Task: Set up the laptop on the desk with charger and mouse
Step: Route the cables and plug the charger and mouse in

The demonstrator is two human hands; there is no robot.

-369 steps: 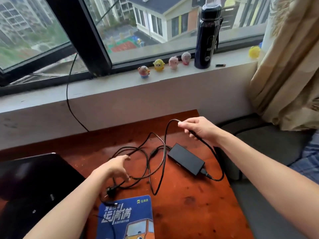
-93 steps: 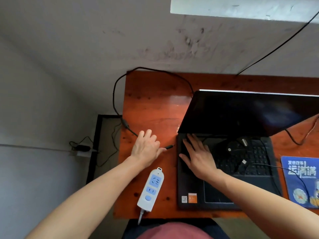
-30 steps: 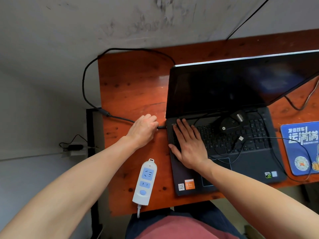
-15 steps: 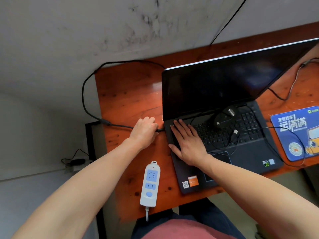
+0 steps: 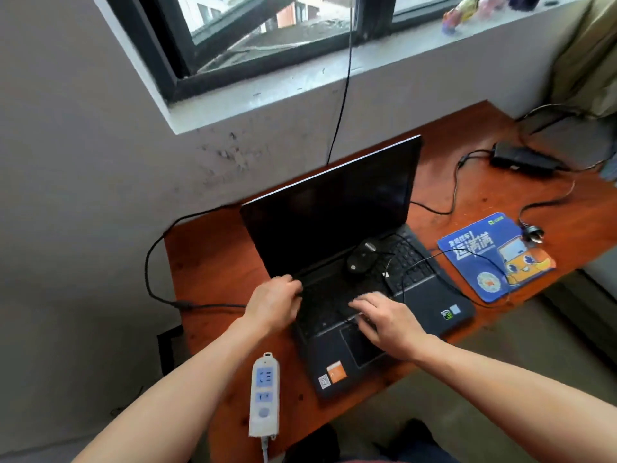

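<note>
In the head view the left hand [image 5: 274, 304] has come off the charger cable [image 5: 157, 289], which now runs from the desk's left edge to the laptop [image 5: 337, 259]; its grip is curled loosely and empty at the keyboard's left side, so the laptop end looks plugged in. The right hand [image 5: 387, 317] has slid across the keys, fingers spread and holding nothing. The mouse [image 5: 362, 259] lies on the keyboard, the wall plug [image 5: 532, 232] loose beside the mouse pad [image 5: 497, 255] near the right edge, and the power strip [image 5: 264, 394] sits at the front edge, so both likely remain.

Soft daylight from the window [image 5: 267, 31]; wide-angle bending at edges, motion blur throughout.
</note>
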